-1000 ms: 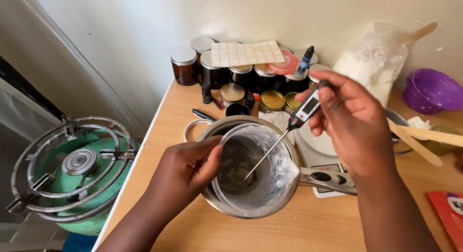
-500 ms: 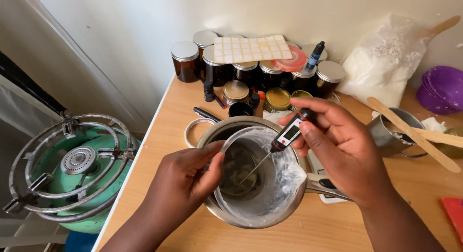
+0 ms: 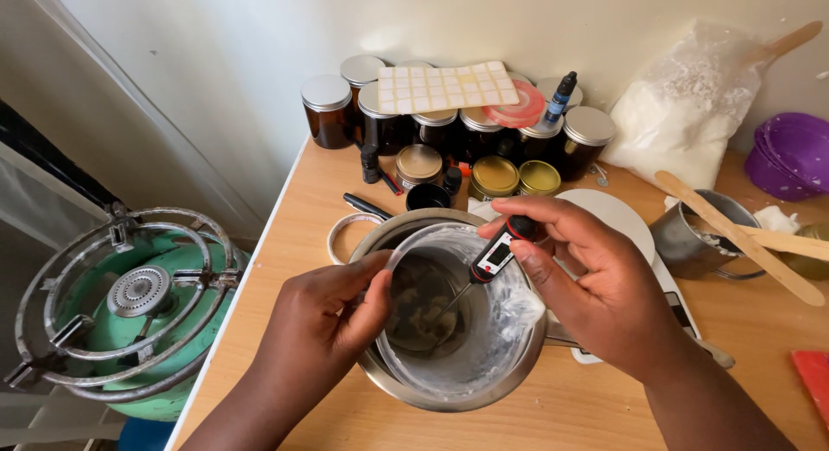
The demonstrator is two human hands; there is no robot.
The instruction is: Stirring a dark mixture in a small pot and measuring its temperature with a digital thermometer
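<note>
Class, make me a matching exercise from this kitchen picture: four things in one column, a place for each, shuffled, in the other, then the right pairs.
Things
1. probe thermometer
2. gas burner
3. white powder bag
4. wooden spatula

Places
A. across the metal cup
B. beside the table, on the left
C. in the right hand, over the bowl
D. against the back wall

Pairs: 1-C, 2-B, 3-D, 4-A

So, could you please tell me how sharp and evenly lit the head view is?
Head view: sharp throughout, no motion blur on either the left hand or the right hand; soft even light with faint shadows; mild glare on the jar lids and steel bowl rim; wide-angle bending at the edges.
</note>
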